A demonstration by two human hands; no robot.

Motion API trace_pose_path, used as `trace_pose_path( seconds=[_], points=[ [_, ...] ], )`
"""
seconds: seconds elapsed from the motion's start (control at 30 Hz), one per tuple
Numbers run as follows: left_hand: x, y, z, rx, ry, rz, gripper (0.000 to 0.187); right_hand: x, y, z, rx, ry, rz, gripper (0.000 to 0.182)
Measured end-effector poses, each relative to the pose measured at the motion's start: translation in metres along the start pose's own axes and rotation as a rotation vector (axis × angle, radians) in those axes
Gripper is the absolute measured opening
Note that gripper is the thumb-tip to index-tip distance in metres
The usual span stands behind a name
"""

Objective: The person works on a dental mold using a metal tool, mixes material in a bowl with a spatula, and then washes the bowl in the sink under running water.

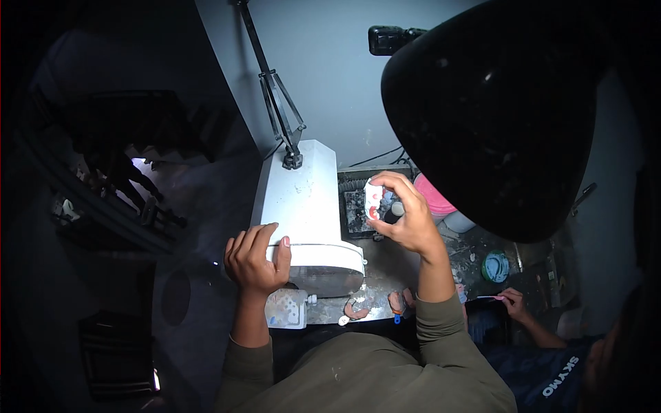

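Observation:
My right hand [412,220] is raised over the bench, thumb and fingers closed around a white dental model [372,198] with red patches. The model is held by its two ends. My left hand [259,259] lies on the front left of a white machine housing [303,196], its fingers stretched out and holding nothing. Below the housing's rounded front cover [323,255], a clear plastic bottle [286,308] lies on the bench edge. Pinkish-brown dental impressions [356,310] lie to its right, with a blue-handled piece [397,318] beside them.
A large black lamp shade [489,117] hangs close above on the right. A lamp arm [272,89] rises from the housing. Behind my right hand is a pink tub [435,195]. A co-worker's hand [512,301] holds a thin pink tool near a green-rimmed bowl [495,266].

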State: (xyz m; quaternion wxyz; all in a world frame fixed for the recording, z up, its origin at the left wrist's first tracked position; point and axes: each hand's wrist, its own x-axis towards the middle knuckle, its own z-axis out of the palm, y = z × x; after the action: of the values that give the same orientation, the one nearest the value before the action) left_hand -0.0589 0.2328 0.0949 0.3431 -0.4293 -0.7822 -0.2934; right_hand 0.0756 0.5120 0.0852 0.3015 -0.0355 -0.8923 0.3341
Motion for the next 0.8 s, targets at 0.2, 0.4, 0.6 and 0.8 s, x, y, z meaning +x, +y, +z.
trace_pose_path(
  seconds=[0.2,0.4,0.6,0.8],
  points=[
    [-0.002,0.001,0.001,0.019,-0.004,0.005,0.025,-0.023,-0.045,-0.021,0.136,0.059,-0.111,0.064],
    [-0.001,0.002,0.001,0.023,-0.008,0.011,0.024,-0.02,-0.07,-0.031,0.317,0.069,-0.333,0.062],
    [-0.004,0.0,0.003,0.033,0.001,0.007,0.023,-0.025,-0.081,-0.028,0.379,0.093,-0.357,0.057],
    [-0.004,0.001,0.002,0.03,-0.001,0.012,0.022,-0.028,-0.087,-0.032,0.347,0.075,-0.381,0.058]
  ],
)
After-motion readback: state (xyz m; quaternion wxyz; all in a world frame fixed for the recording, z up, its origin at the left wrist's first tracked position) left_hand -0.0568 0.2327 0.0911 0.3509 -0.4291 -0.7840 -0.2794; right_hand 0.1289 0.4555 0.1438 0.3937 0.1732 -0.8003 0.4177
